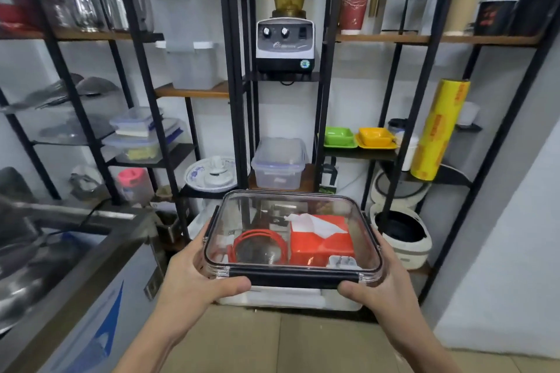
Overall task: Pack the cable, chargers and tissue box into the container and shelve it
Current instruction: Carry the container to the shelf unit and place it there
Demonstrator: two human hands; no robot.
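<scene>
From the head camera, the clear container (292,239) hangs in the air in front of the black shelving rack (236,70), its lid on and a black clasp running along the near edge. The left hand (194,272) grips the near left corner with the thumb lying along the front edge and the fingers curled under the side; the right hand (385,275) holds the near right corner the same way. Inside, the coiled red cable (260,247) lies on the left, the orange tissue box (321,239) stands just beside it on the right with a white tissue poking from its top, and a white charger (342,260) shows at the near right corner; whether a second charger is there cannot be told. Beyond the far edge of the container, a small lidded plastic box (278,166) sits on a low wooden shelf, and above it a blender (285,39) fills the middle bay. To the right, a rice cooker (403,236) stands near the container's right side, with green and yellow dishes (360,136) and a roll of yellow cling film (439,130) higher up. A steel counter (75,239) edges in on the left, near the left hand. Below the hands lies a tan tiled floor (288,342), and a pale wall closes the right side.
</scene>
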